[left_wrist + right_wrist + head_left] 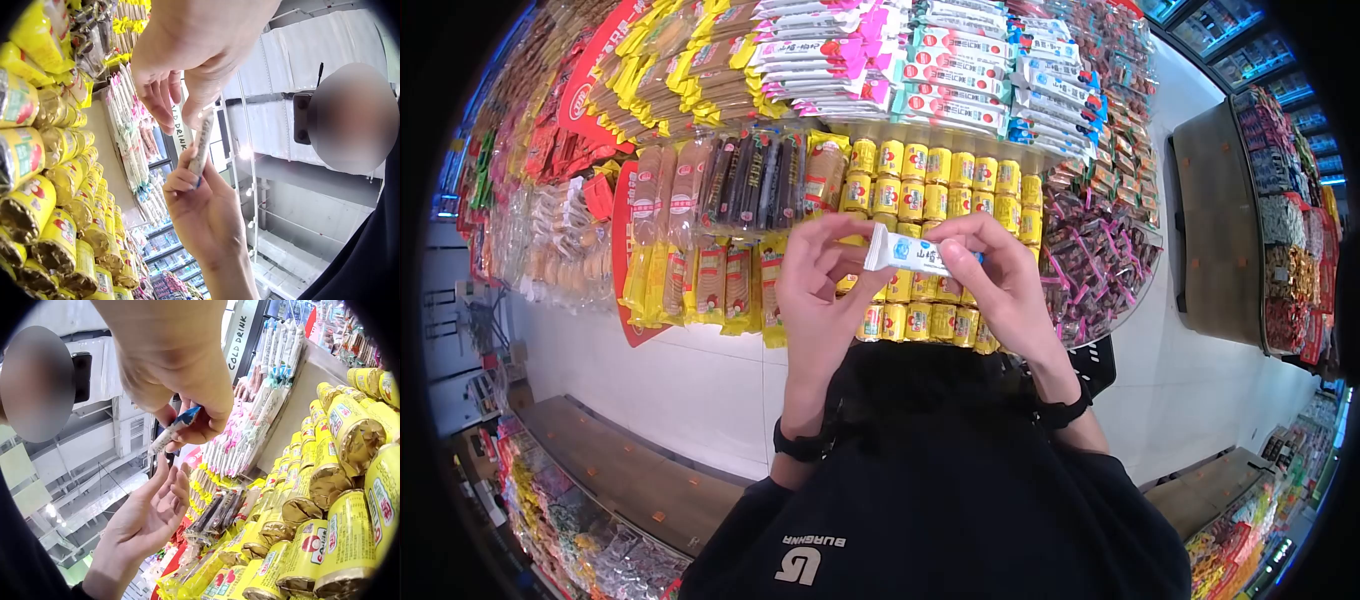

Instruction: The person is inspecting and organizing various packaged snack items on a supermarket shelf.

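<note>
A small white snack packet (915, 255) with blue print is held up in front of a shelf display, between both hands. My left hand (868, 245) pinches its left end with thumb and fingertips. My right hand (965, 255) grips the other end, where the wrapper turns blue. The left wrist view shows the packet (201, 147) edge-on, my left hand (200, 115) at its top and my right hand (190, 175) curled round its lower part. In the right wrist view my right hand (187, 422) holds the packet (175, 428), with my left hand (159, 487) reaching its white tip.
Rows of yellow cans (930, 180) fill the shelf right behind the hands. Pink, green and blue bar packs (900, 60) are stacked beside them, with yellow-wrapped snacks (700, 280) to the left. A dark counter (1215, 230) stands at the right and a wooden ledge (630, 470) lower left.
</note>
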`<act>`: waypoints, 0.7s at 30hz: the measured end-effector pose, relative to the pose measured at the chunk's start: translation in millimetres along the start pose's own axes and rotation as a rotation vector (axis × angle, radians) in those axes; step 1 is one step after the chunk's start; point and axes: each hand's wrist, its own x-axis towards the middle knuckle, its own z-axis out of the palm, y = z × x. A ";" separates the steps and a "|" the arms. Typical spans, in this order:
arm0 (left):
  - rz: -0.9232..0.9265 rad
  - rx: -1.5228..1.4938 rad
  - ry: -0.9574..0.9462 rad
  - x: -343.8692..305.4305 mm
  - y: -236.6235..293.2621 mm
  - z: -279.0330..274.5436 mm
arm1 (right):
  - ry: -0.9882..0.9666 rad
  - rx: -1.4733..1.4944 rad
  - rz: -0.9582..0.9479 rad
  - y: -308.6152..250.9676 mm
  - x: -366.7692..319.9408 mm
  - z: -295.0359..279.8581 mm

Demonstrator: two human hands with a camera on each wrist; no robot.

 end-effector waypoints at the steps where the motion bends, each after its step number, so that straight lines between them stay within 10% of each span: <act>1: 0.041 -0.029 -0.011 2.5 4.5 0.2 | -0.013 0.020 0.056 -0.8 -0.3 -1.2; 5: 0.108 0.092 -0.256 1.4 0.3 -11.7 | -0.055 -0.083 -0.010 2.5 0.3 0.9; 21: 0.080 -0.062 -0.119 -5.3 0.3 -13.9 | -0.022 -0.209 -0.340 5.9 -0.5 -2.8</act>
